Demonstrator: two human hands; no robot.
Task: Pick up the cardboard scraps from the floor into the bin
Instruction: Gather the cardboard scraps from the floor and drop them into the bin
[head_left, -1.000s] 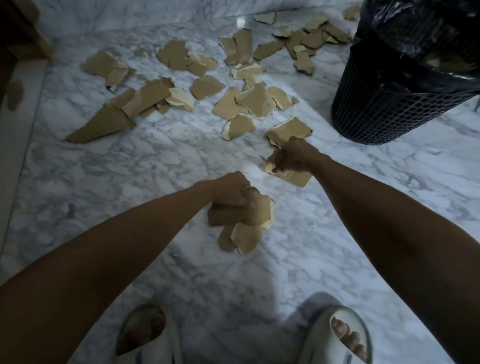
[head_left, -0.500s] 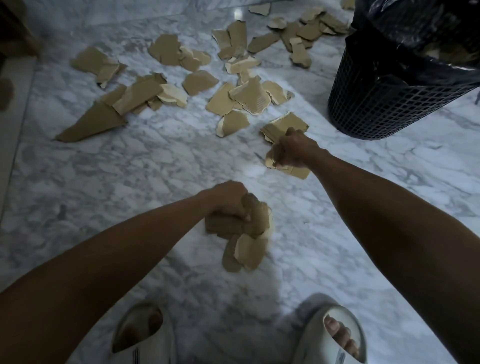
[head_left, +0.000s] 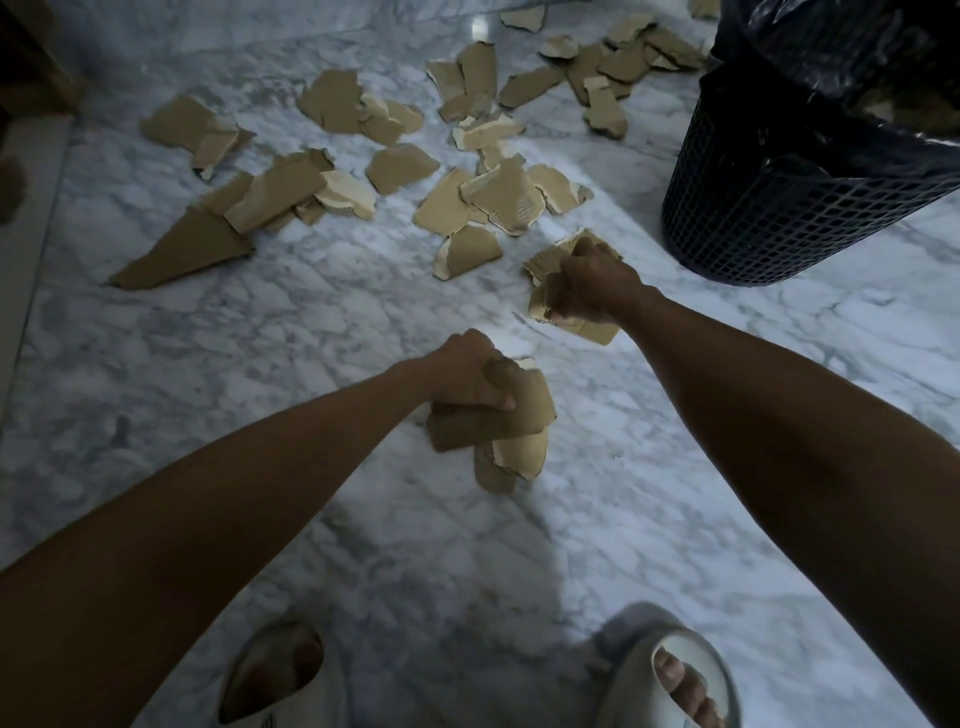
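Observation:
My left hand (head_left: 467, 371) is closed around a bunch of torn brown cardboard scraps (head_left: 511, 436) that hang below the fist, just above the marble floor. Farther ahead, my right hand (head_left: 592, 283) grips another bunch of scraps (head_left: 597, 330) low over the floor. Several loose scraps (head_left: 498, 200) lie scattered across the floor beyond both hands, with a long triangular piece (head_left: 182, 252) at the left. The black mesh bin (head_left: 769, 208), lined with a dark plastic bag, stands at the upper right, to the right of my right hand.
The floor is white-grey marble (head_left: 260, 338). My two feet in pale slippers (head_left: 670, 675) stand at the bottom edge. A light wall or skirting (head_left: 26, 208) runs along the left side, with dark wooden furniture at the top left corner.
Both hands stay closed on their scraps and have barely moved. The bunch under my left hand hangs slightly differently; the view has shifted a little.

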